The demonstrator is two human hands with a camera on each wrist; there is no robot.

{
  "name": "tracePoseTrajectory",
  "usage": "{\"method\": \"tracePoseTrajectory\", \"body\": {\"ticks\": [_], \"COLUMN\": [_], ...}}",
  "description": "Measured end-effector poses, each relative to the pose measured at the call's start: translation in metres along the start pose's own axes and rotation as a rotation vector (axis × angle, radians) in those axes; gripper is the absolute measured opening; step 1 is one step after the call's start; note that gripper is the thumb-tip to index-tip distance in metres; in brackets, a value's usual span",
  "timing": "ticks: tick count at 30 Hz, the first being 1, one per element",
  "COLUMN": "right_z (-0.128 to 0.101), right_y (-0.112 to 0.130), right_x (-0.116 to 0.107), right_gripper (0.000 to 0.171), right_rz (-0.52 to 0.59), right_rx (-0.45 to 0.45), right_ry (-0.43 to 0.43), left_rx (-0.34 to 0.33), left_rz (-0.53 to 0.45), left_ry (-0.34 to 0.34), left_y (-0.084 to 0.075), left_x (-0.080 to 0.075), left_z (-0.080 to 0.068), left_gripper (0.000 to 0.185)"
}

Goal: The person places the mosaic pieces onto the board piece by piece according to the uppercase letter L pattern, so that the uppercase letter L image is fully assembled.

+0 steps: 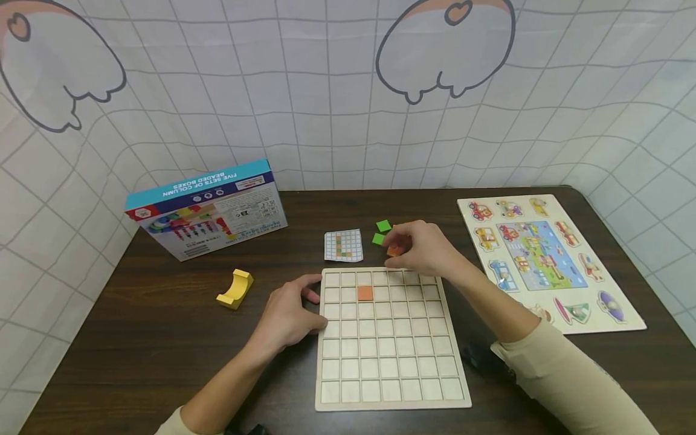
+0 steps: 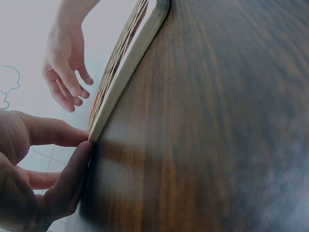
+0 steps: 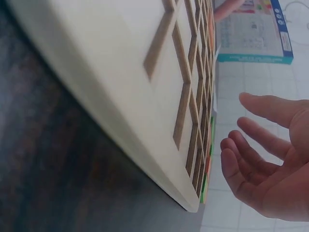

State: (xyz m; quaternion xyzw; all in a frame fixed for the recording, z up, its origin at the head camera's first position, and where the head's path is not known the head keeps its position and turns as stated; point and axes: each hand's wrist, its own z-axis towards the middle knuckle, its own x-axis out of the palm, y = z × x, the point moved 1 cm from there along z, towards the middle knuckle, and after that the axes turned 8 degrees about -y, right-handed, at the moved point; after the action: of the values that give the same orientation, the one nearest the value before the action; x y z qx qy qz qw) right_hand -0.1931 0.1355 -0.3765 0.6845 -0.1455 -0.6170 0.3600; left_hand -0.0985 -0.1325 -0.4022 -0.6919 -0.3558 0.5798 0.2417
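A light wooden grid board (image 1: 388,347) lies on the table, with one orange square tile (image 1: 365,293) set in its second row. Along the board's left edge, the thumb and fingertips of my left hand (image 1: 288,314) touch the rim near the upper corner. Beyond the far edge, my right hand (image 1: 424,248) hovers over orange tiles (image 1: 395,250), partly covering them. In the right wrist view, its fingers are loosely bent and apart, with nothing between them. Green tiles (image 1: 383,226) lie just left of those fingers. A small pattern card (image 1: 343,246) sits behind the board.
A blue and white box (image 1: 217,211) stands at the back left. In front of it is a yellow arched block (image 1: 235,289). A picture puzzle board (image 1: 544,260) lies on the right, partly beneath the right forearm. A white grid-patterned curtain (image 1: 326,133) hangs behind the dark table (image 1: 136,338).
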Motion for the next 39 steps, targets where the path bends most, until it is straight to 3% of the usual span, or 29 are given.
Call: {"method": "tracePoseTrajectory", "body": {"ticks": [12,39], "right_z": [0.007,0.014], "right_y": [-0.009,-0.026], "right_x": [-0.015,-0.038], "right_gripper": [0.031,0.034], "right_rz": [0.024,0.138], "right_rx": [0.027,0.082], "right_ry": [-0.053,-0.060], "left_rx": [0.004,0.012], "left_rz": [0.002,0.001], "left_ry": [-0.001,0.002], "left_y": [0.000,-0.002], "left_x": [0.000,-0.002], "left_z": [0.001,-0.001], "left_gripper": [0.082,0.080]}}
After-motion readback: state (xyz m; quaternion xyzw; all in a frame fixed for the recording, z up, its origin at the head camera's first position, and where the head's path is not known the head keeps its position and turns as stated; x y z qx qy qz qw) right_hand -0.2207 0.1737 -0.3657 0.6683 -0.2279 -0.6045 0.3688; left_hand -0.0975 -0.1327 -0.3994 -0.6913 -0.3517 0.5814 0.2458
